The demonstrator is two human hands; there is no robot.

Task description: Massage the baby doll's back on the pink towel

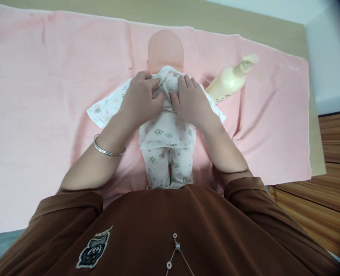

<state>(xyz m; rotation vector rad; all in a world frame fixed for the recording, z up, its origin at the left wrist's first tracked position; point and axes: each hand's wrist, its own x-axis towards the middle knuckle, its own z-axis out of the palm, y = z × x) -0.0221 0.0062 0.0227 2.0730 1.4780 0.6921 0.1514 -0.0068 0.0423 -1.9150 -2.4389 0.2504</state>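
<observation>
A baby doll with a bald, smooth head lies on a pink towel, no face showing. It wears a white printed top, its sleeves spread to both sides, and matching printed trousers. My left hand rests on the top at the doll's left-side shoulder in view, thumb and forefinger apart beside a fold of cloth. On the other shoulder lies my right hand, fingers stretched out and thumb pointing inward. Between my hands the cloth is wrinkled.
A cream pump bottle lies tilted on the towel, right of the doll, close to my right hand. The pink towel covers most of a light wooden table. Brown wood-grain panels are at the right.
</observation>
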